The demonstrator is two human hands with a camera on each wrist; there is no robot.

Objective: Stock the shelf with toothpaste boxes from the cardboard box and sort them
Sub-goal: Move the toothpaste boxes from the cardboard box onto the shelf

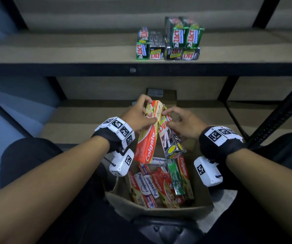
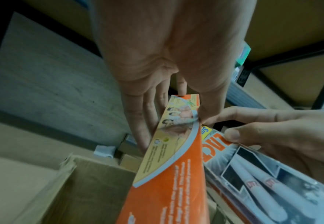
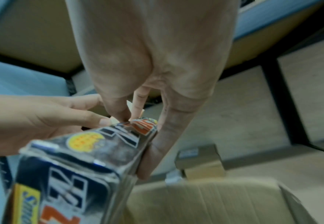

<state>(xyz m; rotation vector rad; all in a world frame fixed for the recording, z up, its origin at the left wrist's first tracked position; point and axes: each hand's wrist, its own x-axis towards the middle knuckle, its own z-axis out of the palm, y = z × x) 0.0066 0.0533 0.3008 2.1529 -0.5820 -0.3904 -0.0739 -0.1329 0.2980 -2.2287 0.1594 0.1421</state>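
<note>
Head view, nearest first: two bare forearms reach forward, each with a black wrist strap carrying white marker blocks [image 1: 117, 127]. Below and between them sits the open brown cardboard box [image 1: 159, 211], holding a loose jumble of long toothpaste cartons [image 1: 161, 184] — red Colgate ones, white Pepsodent ones and a green one — lying at mixed angles.

Just above the jumble, the left hand [image 1: 138, 118] grips a long red and yellow Colgate carton [image 1: 147, 143] near its upper end, fingers wrapped round the far side and thumb on the near face; the carton slants down towards the box. In the left wrist view the fingers [image 2: 147, 115] lie along the carton's far side, with one fingertip on its top edge.

Beside it, the right hand [image 1: 185, 124] pinches the top end of a black and silver carton with red lettering [image 1: 170, 140], thumb and fingertips curled onto it. The two cartons touch near their upper ends and spread apart lower down. The right wrist view shows the thumb running down one side of the black carton.

Farther off, beyond the box, a small brown carton [image 1: 161, 95] rests on the low shelf. Higher up, on the tan shelf board with a black metal frame [image 1: 71, 53], stands a cluster of green and black toothpaste cartons [image 1: 169, 41], stacked in two layers right of centre.
</note>
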